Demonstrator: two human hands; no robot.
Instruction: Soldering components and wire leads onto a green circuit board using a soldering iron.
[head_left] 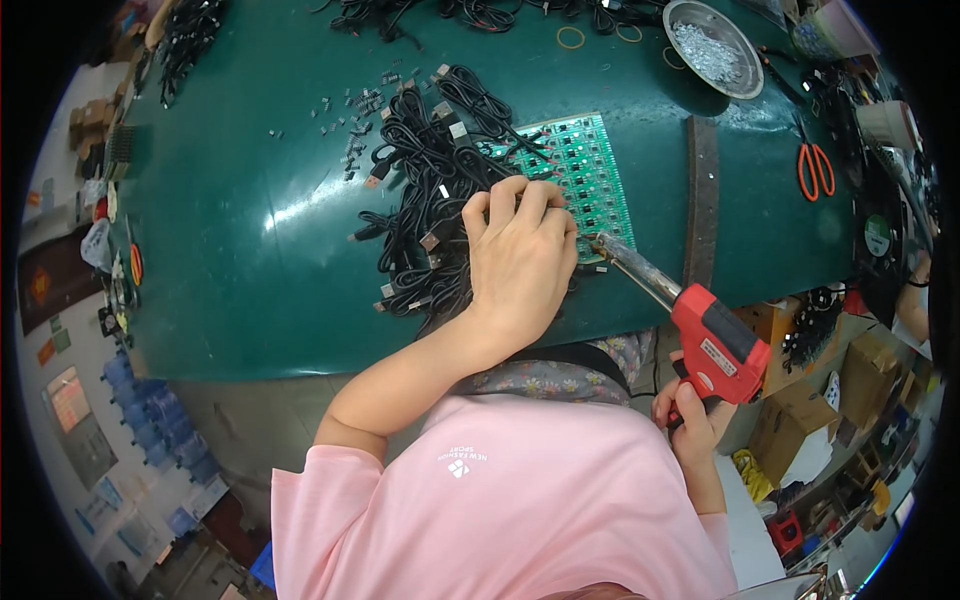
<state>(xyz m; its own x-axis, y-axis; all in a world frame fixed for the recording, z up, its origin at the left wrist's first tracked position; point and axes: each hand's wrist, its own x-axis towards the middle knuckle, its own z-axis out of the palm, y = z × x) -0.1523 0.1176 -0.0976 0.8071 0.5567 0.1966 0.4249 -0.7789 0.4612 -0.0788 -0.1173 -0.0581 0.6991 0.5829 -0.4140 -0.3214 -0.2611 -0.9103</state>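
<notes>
My left hand (522, 252) is bent over the lower left part of a green circuit board panel (617, 200). Its fingers are curled down and their tips are hidden, so what they pinch does not show. Under and beside this hand lies a heap of black USB cables (415, 140), some with red wire ends reaching onto the board. My right hand (692, 412) grips the handle of a red and black soldering gun (718, 342). The gun's metal barrel points up and left, with its tip at the board's lower edge, close to my left fingers.
Small dark parts (360, 110) lie scattered left of the cables. A dark flat bar (702, 200) lies right of the board. Further right are orange-handled scissors (815, 170), and a metal bowl (750, 85) of small clear pieces stands at the back. The green table's (250, 330) front edge is near my body.
</notes>
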